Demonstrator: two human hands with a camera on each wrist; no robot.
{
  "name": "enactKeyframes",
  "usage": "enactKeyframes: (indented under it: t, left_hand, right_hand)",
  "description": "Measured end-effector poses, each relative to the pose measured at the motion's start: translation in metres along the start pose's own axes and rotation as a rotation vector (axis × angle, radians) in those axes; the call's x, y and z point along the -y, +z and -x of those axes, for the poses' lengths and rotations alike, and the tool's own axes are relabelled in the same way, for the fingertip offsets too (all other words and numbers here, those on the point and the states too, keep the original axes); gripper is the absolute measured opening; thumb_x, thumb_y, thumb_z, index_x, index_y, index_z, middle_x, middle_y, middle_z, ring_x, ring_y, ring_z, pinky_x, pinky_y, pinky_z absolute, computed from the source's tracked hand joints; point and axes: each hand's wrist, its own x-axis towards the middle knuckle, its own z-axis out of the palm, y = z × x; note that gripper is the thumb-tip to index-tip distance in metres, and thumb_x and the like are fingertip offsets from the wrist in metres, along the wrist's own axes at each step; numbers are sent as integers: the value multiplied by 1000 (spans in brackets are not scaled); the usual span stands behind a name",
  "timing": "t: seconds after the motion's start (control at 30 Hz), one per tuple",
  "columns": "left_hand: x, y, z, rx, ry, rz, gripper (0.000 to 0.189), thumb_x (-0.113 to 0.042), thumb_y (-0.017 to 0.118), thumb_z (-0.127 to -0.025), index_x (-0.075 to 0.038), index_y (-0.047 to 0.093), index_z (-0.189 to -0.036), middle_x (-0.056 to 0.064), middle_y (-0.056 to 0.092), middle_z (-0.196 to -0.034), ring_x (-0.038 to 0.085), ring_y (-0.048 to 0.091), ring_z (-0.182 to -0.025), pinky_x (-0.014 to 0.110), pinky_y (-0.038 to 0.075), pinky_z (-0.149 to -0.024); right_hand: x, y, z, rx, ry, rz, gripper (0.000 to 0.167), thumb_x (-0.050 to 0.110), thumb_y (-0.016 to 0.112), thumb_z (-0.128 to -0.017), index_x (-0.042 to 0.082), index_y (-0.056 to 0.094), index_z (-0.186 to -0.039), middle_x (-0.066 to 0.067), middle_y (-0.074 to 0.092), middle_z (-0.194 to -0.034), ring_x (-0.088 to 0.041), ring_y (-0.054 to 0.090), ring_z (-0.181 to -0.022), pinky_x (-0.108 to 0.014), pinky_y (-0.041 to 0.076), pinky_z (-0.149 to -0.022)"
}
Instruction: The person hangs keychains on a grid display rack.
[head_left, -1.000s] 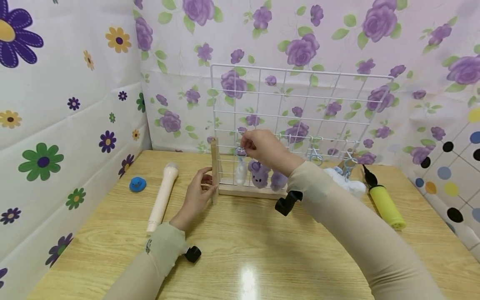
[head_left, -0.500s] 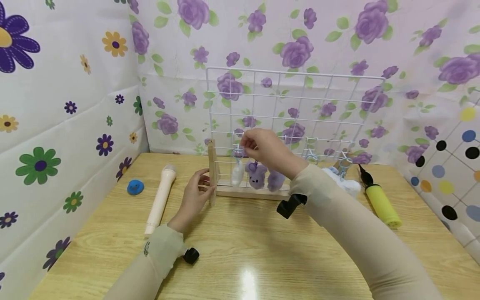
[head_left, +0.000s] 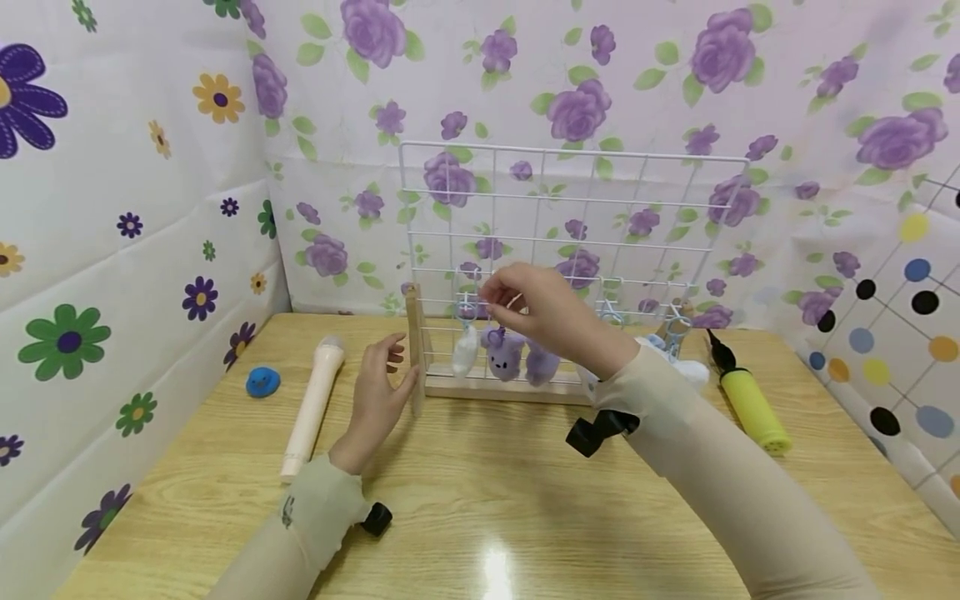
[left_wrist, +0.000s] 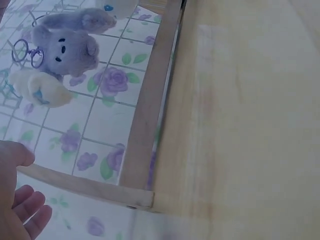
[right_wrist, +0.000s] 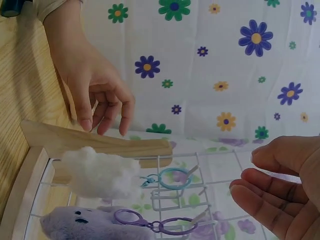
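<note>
My right hand (head_left: 551,312) is in front of the white wire grid rack (head_left: 536,197). In the right wrist view, its fingers and thumb are apart with nothing between them. Nearby, a white plush keychain (right_wrist: 102,175) hangs by a light blue ring (right_wrist: 175,178) from a rack hook. Beside it hangs a purple bear plush keychain (head_left: 504,357) on a purple ring (right_wrist: 179,226), then another purple plush (head_left: 542,364). My left hand (head_left: 378,392), loosely bent and holding nothing, is beside the rack's left wooden post (head_left: 414,333); whether its thumb touches the post I cannot tell.
More white plush keychains (head_left: 686,367) hang at the rack's right. A pale microphone-shaped stick (head_left: 311,417) and a blue duck toy (head_left: 262,381) lie left on the wooden table (head_left: 480,492). A yellow hand pump (head_left: 753,408) with a black nozzle lies right. Patterned cloth walls surround the table.
My right fingers have spread from the bunched pose they had by the white plush keychain's ring. My left hand has drawn slightly away from the wooden post. The head view has shifted a little.
</note>
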Motion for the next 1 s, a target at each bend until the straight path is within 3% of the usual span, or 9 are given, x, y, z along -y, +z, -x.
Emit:
enactKeyframes:
  t: [0.2,0.43,0.67,0.83,1.0]
  left_hand:
    - [-10,-6,-4,-79,130,-82,49,-3,71,-84,3,49,-127,23,55,-107,33,56,-94,43,53,-79]
    - [-29,-17,-12,-101,261,-154,51,-6,73,-83,0,50,-128,23,53,-111,33,56,-95,43,51,-79]
    - [-50,-26,-16,-46,371,-204,62,-12,76,-81,-1,46,-134,25,54,-113,38,55,-99,52,48,-84]
    - [-62,-29,-8,18,426,-277,73,-21,79,-79,-5,42,-140,26,54,-118,39,56,-100,54,48,-86]
    - [-66,-31,3,108,503,-346,80,-36,77,-80,-11,38,-145,26,50,-129,41,52,-115,57,45,-96]
  right_hand:
    - [3,-5,16,-39,-45,11,18,11,62,-93,3,64,-110,-8,66,-100,-16,64,-90,-29,56,-77]
    - [0,-10,37,-47,-68,24,24,13,63,-93,2,62,-115,-11,66,-109,-19,64,-97,-31,55,-83]
    - [-4,-11,60,-40,-86,99,32,20,64,-93,8,61,-123,-8,65,-117,-23,61,-106,-41,53,-88]
    - [-7,-7,79,-38,-109,142,40,25,64,-93,11,58,-129,-8,60,-126,-25,56,-118,-45,49,-95]
    - [-12,-1,100,-20,-117,173,48,26,63,-94,13,51,-138,-10,48,-143,-29,47,-130,-48,48,-97]
